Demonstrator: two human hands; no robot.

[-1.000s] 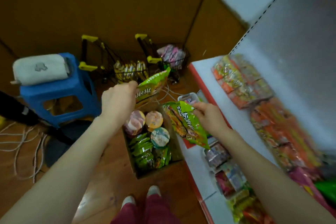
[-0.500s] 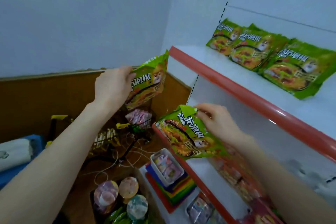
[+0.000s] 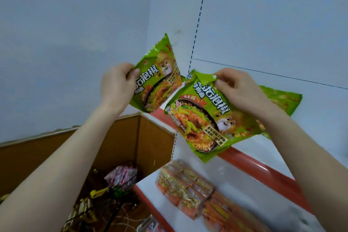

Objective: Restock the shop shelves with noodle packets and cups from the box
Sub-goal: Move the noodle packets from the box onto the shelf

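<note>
Upper shelf, white w/ red front edge: green noodle pkt lies flat toward the back, partly hidden. Lower shelf, white w/ red front edge too: orange pkts in rows from near its left end, blurred. Floor off the lower shelf's left end: wire basket w/ yellow handle, loose cords.

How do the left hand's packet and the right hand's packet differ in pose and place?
The left packet points a corner upward, before the wall; the right packet hangs lower, across the red shelf edge. The left hand grips its packet's side; the right hand pinches its packet's top. Both are green, same design.
</note>
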